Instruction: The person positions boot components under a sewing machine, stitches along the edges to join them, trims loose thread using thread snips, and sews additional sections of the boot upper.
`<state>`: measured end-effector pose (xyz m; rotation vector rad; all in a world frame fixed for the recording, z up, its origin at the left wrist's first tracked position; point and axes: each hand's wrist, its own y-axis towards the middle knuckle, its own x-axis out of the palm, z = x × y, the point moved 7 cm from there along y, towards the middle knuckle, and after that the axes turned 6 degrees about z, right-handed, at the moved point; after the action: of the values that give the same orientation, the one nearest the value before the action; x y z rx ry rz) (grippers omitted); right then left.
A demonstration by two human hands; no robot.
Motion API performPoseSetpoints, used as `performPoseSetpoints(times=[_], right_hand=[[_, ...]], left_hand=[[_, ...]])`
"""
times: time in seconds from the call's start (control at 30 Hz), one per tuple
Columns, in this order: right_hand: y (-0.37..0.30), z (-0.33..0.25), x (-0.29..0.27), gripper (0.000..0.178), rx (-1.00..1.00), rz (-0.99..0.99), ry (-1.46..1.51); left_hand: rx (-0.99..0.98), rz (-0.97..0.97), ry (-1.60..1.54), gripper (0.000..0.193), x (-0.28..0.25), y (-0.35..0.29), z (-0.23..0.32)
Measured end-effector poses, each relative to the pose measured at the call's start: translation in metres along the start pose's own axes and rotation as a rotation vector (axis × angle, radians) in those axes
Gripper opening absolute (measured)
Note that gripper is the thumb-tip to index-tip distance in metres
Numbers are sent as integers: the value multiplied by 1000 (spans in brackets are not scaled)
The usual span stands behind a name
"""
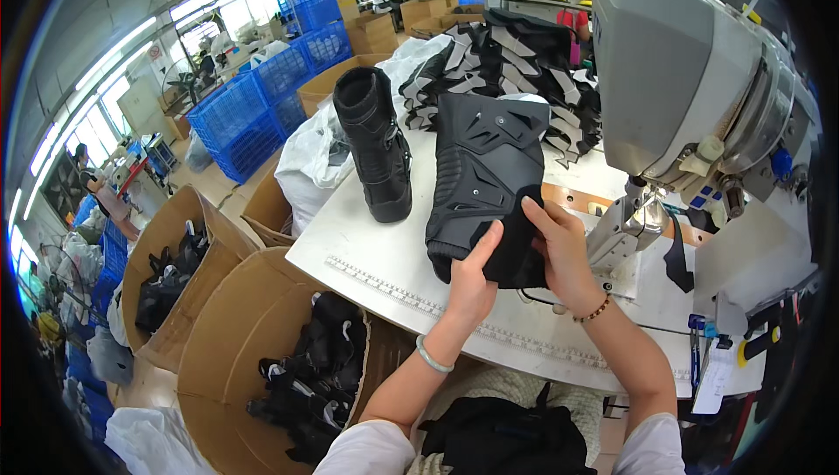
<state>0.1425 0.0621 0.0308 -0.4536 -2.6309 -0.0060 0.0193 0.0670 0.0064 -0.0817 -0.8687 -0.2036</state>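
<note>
A black boot upper with ribbed side and moulded plates is held in front of the sewing machine, over the white worktable. My left hand grips its lower edge, thumb on top and fingers hidden beneath. On the right lower edge my right hand is closed too, thumb and fingers pressing the black fabric. Left of the upper, a black boot stands on the tabletop. Close to my right hand is the sewing machine, its metal arm beside the wrist.
Black and grey cut pieces are heaped at the table's back. Cardboard boxes with black parts, including a large box, stand at the left. Blue crates are farther off. A loose black strip lies right of the machine arm.
</note>
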Motion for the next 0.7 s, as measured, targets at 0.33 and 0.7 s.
performPoseSetpoints(times=[0.33, 0.7], right_hand=[[-123, -82, -90, 20, -1078, 185, -853], [34, -112, -170, 33, -397, 1, -641]], left_hand=[[-104, -271, -16, 49, 52, 19, 24], [-156, -440, -23, 37, 99, 68, -29]])
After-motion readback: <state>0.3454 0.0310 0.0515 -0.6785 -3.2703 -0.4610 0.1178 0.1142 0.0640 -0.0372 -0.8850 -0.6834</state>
